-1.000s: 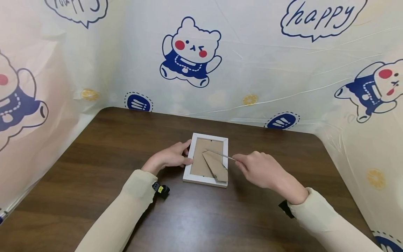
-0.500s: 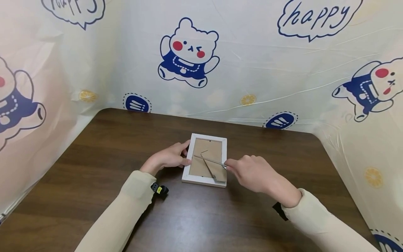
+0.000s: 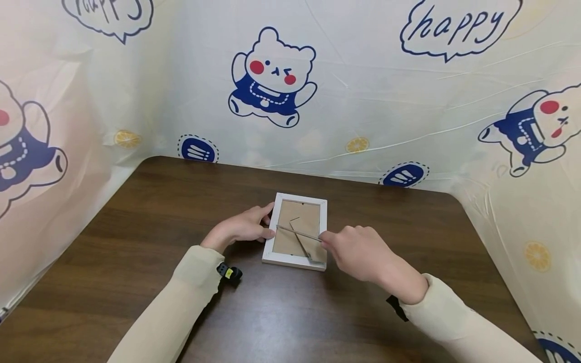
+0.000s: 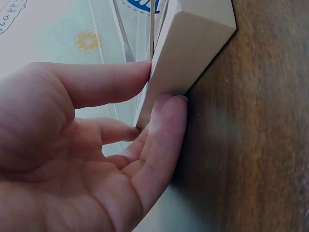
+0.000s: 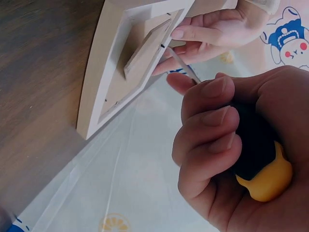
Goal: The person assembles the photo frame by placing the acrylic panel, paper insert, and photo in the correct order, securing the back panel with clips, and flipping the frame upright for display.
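A white picture frame [image 3: 295, 260] lies back side up on the table, with a brown backing board [image 3: 290, 209] and a raised stand flap [image 5: 145, 48]. At its left edge is my left hand [image 3: 240, 225], thumb on the rim and fingers against the side, as the left wrist view [image 4: 96, 140] also shows. My right hand [image 3: 360, 252] grips the black and yellow handle [image 5: 265, 181] of a screwdriver. The metal shaft [image 3: 297, 232] reaches across the backing, its tip at the frame's left inner edge near small dark tabs [image 5: 162, 46].
The brown wooden table [image 3: 281, 317] extends around the frame. Behind and beside it hangs a pale curtain [image 3: 358, 91] printed with cartoon bears, orange slices and lettering. A black strap device [image 3: 230, 273] sits at the left wrist.
My right hand has moved left and slightly toward me, bringing the screwdriver tip from above the middle of the backing to the frame's left inner edge. My left hand stays at the frame's edge.
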{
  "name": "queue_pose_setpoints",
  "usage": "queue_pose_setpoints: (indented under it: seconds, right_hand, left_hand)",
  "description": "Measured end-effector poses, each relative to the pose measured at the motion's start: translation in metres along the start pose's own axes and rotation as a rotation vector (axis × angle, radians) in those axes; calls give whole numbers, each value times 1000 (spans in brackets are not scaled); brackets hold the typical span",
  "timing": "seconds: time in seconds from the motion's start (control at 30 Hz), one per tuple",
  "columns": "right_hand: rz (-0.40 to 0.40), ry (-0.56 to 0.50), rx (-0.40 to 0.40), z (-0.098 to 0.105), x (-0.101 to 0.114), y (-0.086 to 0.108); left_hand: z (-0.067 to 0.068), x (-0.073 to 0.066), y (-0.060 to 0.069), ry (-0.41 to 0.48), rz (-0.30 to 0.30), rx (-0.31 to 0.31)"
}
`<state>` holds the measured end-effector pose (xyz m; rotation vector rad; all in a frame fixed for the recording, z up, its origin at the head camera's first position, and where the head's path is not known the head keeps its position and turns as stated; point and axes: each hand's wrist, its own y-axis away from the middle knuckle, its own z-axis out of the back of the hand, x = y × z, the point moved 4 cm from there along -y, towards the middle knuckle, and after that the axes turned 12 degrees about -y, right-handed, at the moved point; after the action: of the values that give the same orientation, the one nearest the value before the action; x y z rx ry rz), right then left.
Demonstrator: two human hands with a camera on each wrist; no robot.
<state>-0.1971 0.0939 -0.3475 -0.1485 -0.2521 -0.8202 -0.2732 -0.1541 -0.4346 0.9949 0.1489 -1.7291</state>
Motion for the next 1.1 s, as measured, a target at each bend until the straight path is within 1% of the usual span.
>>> queue_pose_setpoints:
  seconds: [0.1, 0.2, 0.4, 0.47, 0.77, 0.97, 1.1]
  right_hand:
    - [-7, 34, -15, -1, 3, 0]
    - [-20, 43, -16, -1, 5, 0]
    - [-65, -12, 45, -5, 6, -2]
    - [-70, -29, 52, -6, 7, -1]
    - [-65, -46, 19, -9, 14, 6]
    - [-98, -127, 8, -16, 18, 8]
    - [-98, -180, -15, -22, 21, 11]
  left_hand:
    - [1, 0, 1, 4, -2, 5]
    - [1, 0, 2, 5, -3, 5]
    - [2, 1, 2, 20, -1, 5]
    - [1, 1, 1, 27, -5, 6]
    - [0, -2, 1, 8, -20, 1]
    - [0, -2, 0, -2, -39, 11]
    - [0, -2, 0, 10, -36, 9]
